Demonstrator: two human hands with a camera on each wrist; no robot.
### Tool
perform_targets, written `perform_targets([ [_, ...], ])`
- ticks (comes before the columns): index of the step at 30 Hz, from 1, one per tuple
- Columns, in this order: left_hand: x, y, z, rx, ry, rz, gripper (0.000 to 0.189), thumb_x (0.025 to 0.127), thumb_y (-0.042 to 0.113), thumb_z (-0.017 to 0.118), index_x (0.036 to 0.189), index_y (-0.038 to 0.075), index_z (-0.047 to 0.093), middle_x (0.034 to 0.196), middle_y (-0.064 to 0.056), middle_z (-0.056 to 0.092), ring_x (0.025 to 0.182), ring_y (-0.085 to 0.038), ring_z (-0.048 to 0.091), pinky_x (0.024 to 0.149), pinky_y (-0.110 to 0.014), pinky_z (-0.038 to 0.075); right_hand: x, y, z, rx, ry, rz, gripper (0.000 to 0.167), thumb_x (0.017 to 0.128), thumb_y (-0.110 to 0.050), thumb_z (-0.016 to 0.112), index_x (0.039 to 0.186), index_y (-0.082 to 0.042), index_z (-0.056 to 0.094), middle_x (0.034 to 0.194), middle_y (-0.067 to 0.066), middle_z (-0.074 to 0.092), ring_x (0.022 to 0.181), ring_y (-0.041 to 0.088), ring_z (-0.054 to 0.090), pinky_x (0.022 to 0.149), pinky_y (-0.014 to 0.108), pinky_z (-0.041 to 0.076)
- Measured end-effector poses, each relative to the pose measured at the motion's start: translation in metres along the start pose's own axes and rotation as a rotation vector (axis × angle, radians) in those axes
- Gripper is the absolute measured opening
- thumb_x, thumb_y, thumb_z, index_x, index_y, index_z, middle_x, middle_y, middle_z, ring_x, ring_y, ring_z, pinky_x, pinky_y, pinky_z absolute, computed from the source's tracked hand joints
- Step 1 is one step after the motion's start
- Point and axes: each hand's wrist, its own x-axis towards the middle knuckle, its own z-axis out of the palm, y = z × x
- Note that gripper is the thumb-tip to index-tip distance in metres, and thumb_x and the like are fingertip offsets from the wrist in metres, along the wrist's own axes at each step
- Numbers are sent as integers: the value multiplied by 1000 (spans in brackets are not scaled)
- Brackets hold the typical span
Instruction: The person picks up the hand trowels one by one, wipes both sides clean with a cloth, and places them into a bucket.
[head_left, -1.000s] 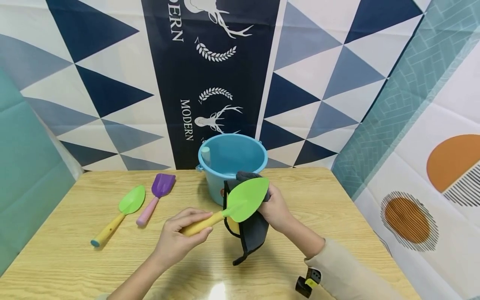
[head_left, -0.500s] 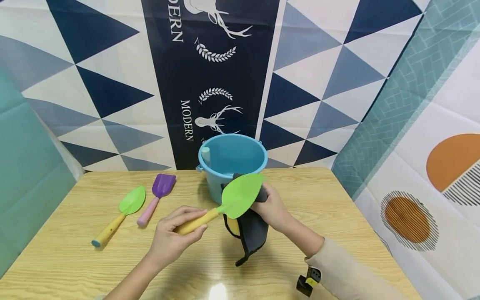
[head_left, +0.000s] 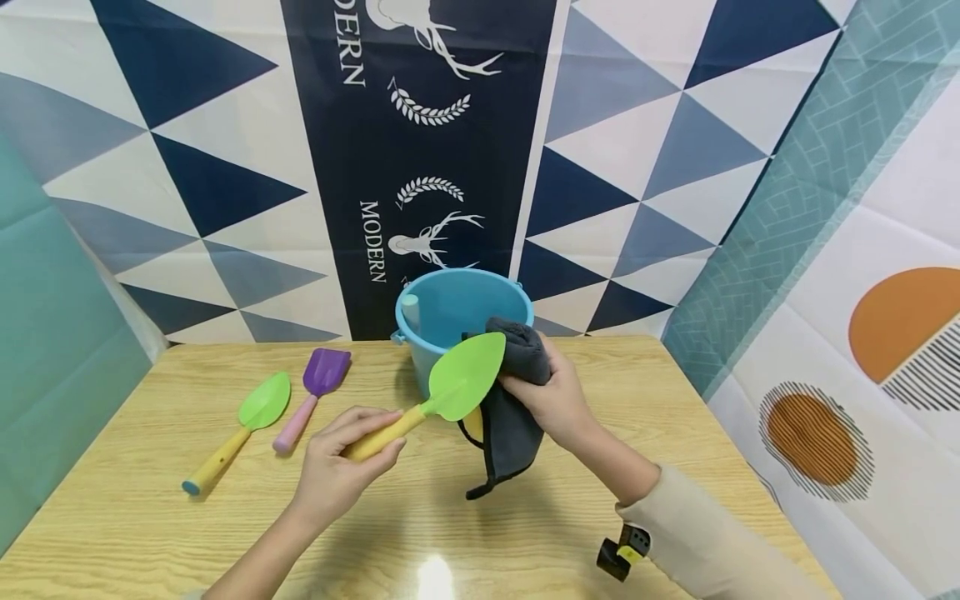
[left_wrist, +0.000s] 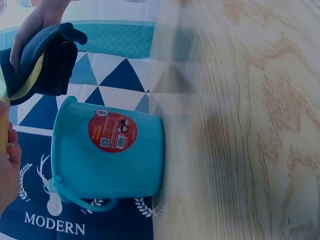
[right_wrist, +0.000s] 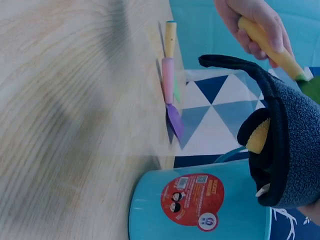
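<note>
My left hand [head_left: 339,458] grips the yellow handle of a green toy trowel [head_left: 467,375], its leaf-shaped blade raised above the table and pointing up to the right. My right hand [head_left: 553,396] holds a dark grey cloth [head_left: 517,425] with black edging and a yellow side, bunched at the top and hanging down at the bottom. Blade and cloth overlap in the head view. In the right wrist view, the cloth [right_wrist: 305,145] hides most of the right hand. Behind both hands stands a blue bucket [head_left: 480,296] with a pale blue handle end sticking up inside it.
A second green trowel [head_left: 264,402] with a yellow handle lies on the wooden table [head_left: 187,542] at the left. Beside it is a purple scoop [head_left: 327,370] with a pink handle. Patterned cloth walls [head_left: 405,150] rise along the back and sides.
The trowel and my left hand have shifted left. My right hand has turned and moved a little right, so more of the bunched cloth shows beside the blade.
</note>
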Motion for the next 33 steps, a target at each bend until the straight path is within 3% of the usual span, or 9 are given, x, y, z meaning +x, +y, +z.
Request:
perform_targets([
  [6,4,0,5,13,19,0,32,72,-6,74,104,2,71,95,-10,67,85,-3,60,61,-17,51,-5,6,9,-74,-17,-13,57,83,2,61,136,-7,43,127,19,53,103,6,59,83,27,53],
  [14,8,5,7,9,25,-34,31,73,-4,74,103,0,71,97,-10,67,86,-3,60,62,-17,52,-14,13,25,-192,-75,-11,52,81,0,63,131,-8,49,121,19,58,104,28,59,81,29,52],
  [19,7,3,6,5,39,-18,32,72,-7,74,103,0,71,97,-11,67,86,-3,59,61,-17,51,-14,11,27,-215,-104,3,53,82,-1,63,133,-9,48,123,19,56,106,31,58,81,30,52],
  [24,6,0,3,9,59,-2,33,71,-9,74,102,0,71,97,-10,67,87,-2,60,62,-16,51,-10,5,20,-220,-24,5,56,81,-2,64,134,-13,48,121,16,58,103,27,57,80,32,52],
  [33,4,-5,1,12,81,26,34,69,-11,74,102,0,71,95,-11,66,88,0,60,66,-14,52,-2,-9,8,-140,146,-12,51,84,-3,63,132,-12,47,124,12,55,99,6,58,79,26,53],
])
